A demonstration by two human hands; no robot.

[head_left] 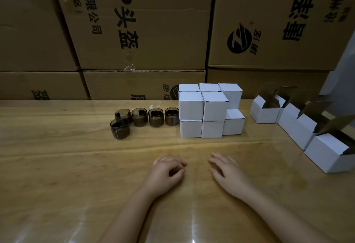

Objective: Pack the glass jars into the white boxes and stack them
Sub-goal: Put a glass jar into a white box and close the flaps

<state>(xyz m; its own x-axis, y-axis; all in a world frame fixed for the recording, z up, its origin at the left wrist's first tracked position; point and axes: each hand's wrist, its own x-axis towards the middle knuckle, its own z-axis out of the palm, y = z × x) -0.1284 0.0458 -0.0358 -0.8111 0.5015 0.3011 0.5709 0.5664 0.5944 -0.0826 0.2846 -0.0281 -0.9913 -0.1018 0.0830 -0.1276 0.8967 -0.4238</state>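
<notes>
Glass jars [156, 119], five, centre-left on wooden table [57, 166], beside stacked closed white boxes [209, 110]; open white boxes [299, 125] at right edge. Lower centre: left hand [167, 173] loosely curled, empty; right hand [226, 169] flat on table, fingers relaxed.

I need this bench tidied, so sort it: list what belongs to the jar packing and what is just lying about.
Belongs to the job: five glass jars; the stack of closed white boxes; the open white boxes at the right; the left hand and right hand, both empty on the table.
Just there: the big brown cartons stacked behind.
</notes>
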